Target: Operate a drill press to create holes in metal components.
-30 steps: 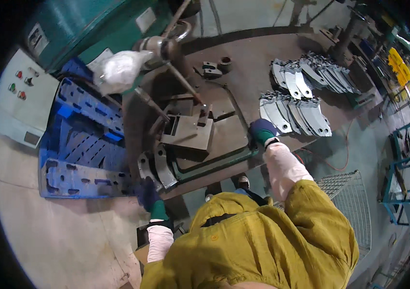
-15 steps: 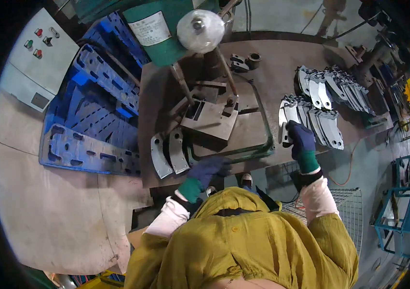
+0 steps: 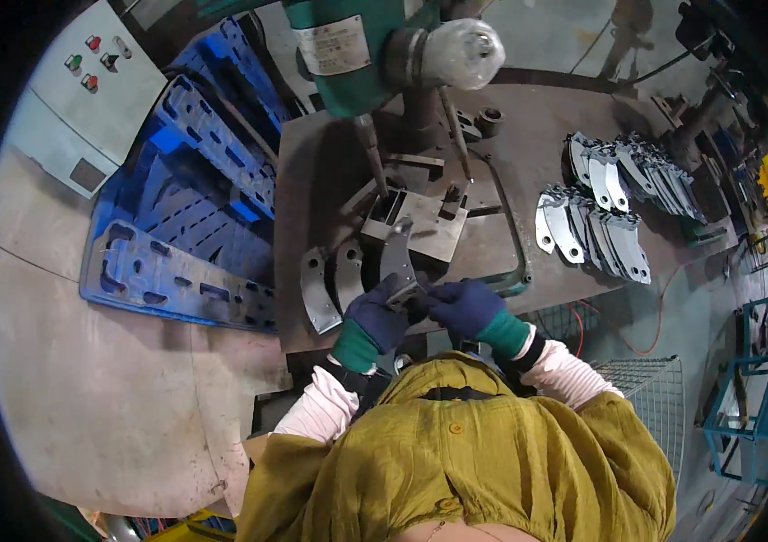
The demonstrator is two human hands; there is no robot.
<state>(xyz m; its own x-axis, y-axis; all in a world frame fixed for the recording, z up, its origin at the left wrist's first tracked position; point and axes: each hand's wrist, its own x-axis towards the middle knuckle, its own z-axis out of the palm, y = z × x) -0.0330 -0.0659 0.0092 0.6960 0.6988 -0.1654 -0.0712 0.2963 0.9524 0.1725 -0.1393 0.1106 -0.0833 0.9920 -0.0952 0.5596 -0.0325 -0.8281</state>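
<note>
A person in a mustard smock stood at a brown tabletop [image 3: 537,163], seen from above, with both gloved hands meeting near the middle of the frame. The left grip [image 3: 380,318] was closed on the lower end of a curved grey plate [image 3: 396,253], which pointed up the frame and overlapped the near edge of a steel block [image 3: 433,233]; whether plate and block touched could not be told. The right grip [image 3: 467,307] met the plate's lower end from the other side, its fingertips hidden, so whether it was gripping could not be told. Only this one plate was in hand, and it did not appear to be set down in any place yet. Two similar pieces, an outer plate [image 3: 319,294] and an inner plate [image 3: 349,271], lay side by side left of the block, apart from the rest. Most remained at the right of the frame, in an upper pile [image 3: 632,172] and a lower pile [image 3: 591,235], untouched by either hand. By those piles, much of the work seemed left, though nothing showed which plates were finished.
</note>
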